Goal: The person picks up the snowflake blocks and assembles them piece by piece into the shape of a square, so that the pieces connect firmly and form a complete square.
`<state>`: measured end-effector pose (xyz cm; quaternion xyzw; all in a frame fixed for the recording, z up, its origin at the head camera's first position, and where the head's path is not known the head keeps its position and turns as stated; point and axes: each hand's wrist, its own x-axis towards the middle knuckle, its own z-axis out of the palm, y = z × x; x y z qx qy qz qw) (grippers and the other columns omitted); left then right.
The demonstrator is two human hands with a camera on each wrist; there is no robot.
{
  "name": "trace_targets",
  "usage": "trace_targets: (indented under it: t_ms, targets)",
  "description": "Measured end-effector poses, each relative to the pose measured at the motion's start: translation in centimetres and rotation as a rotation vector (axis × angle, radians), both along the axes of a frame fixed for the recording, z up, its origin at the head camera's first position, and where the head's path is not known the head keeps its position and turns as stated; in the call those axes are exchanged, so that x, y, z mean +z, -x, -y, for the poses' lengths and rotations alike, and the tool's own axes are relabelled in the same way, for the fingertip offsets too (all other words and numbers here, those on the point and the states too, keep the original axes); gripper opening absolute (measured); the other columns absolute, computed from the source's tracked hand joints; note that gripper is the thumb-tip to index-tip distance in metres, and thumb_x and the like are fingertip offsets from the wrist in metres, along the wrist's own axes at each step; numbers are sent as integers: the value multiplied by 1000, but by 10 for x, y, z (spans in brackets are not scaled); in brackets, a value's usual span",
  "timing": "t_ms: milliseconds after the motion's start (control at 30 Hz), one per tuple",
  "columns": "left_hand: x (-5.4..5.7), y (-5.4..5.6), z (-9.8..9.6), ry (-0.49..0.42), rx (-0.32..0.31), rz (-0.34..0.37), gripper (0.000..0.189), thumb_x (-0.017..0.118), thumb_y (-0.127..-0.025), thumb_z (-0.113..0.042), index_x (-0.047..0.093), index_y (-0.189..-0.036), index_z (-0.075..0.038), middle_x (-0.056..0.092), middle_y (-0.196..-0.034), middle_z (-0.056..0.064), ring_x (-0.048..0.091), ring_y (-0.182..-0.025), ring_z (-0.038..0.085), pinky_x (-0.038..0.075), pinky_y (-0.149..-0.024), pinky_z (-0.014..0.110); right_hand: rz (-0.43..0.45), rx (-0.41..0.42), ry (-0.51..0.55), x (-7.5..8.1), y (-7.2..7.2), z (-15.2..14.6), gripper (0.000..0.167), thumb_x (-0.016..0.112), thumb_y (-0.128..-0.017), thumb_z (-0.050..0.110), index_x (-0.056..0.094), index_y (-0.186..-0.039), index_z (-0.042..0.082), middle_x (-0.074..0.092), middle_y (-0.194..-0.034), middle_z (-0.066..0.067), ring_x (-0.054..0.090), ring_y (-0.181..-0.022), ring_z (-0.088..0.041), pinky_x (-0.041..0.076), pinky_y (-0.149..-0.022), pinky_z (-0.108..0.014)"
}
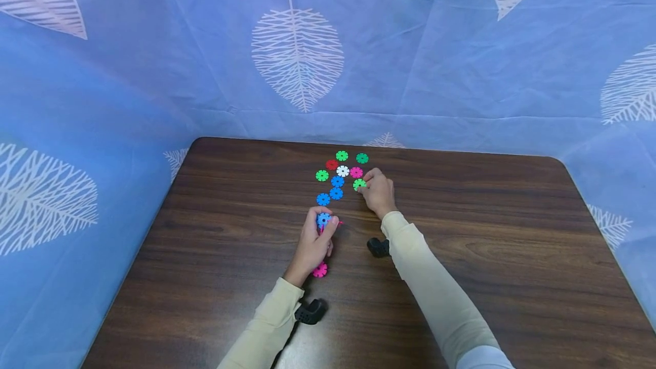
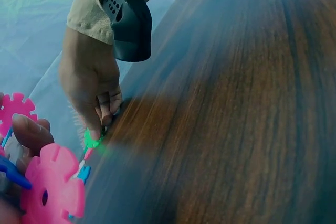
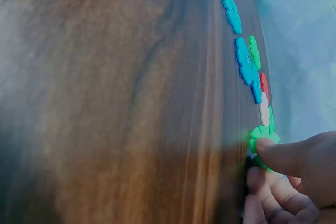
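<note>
My left hand [image 1: 310, 245] grips a cluster of joined notched plastic discs. A blue disc [image 1: 323, 220] shows at its top and a pink disc [image 1: 320, 270] below the hand. Close up in the left wrist view, a large pink disc [image 2: 55, 184] stands beside the thumb; part of the cluster is hidden by the fingers. Farther up the table, my right hand [image 1: 380, 193] pinches a light green disc [image 1: 359, 185] at the edge of the loose discs. The right wrist view shows the thumb on top of this green disc [image 3: 260, 135], with the fingers underneath.
Several loose discs lie near the table's far edge: blue [image 1: 336, 193], white [image 1: 343, 171], red [image 1: 332, 164], pink [image 1: 356, 172], light green [image 1: 322, 175] and dark green [image 1: 362, 158]. Behind the brown wooden table [image 1: 487, 232] hangs a blue leaf-patterned cloth [image 1: 384, 44]. Each wrist wears a black device [image 1: 311, 311].
</note>
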<state>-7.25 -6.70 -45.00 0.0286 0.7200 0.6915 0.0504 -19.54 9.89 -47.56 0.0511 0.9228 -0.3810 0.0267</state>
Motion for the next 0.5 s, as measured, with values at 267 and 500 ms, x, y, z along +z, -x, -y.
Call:
trace_targets:
  t_ms: [267,500]
  targets:
    - [-1,1,0,-13,6,-1,34,47,-100,-16,38,-121,9,42,-62,4,40,-38,8,38,-38,20,-17,36,87,-4,-8,-11,28,71,-85,12,61,-108,0,67,-99,-19,66,-93,-30,52,-86,-42]
    - [-1,3,1,-20,9,-15,35,46,-101,-16,37,-122,10,48,-69,16,40,-39,8,38,-39,19,2,103,157,-2,-24,-21,26,67,-88,17,68,-108,0,72,-92,-15,71,-81,-23,57,-72,-32]
